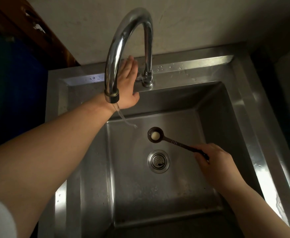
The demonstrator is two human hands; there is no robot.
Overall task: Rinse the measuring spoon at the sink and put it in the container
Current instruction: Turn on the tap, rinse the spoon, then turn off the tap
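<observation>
— Head view: where's the measuring spoon [159, 136]?

— Over the steel sink [240, 107], above the drain strainer [158, 161], something pale in its bowl. The right hand [213, 160] has its grip pinched round the handle end.

— And the left hand [127, 83]?

— Fingers spread flat at the faucet [123, 40] base lever. A thin water stream [123, 117] falls left of the spoon.

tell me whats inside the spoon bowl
A small pale, rounded lump sits in the bowl of the spoon. What it is, and what lies beneath it, cannot be seen.
</observation>
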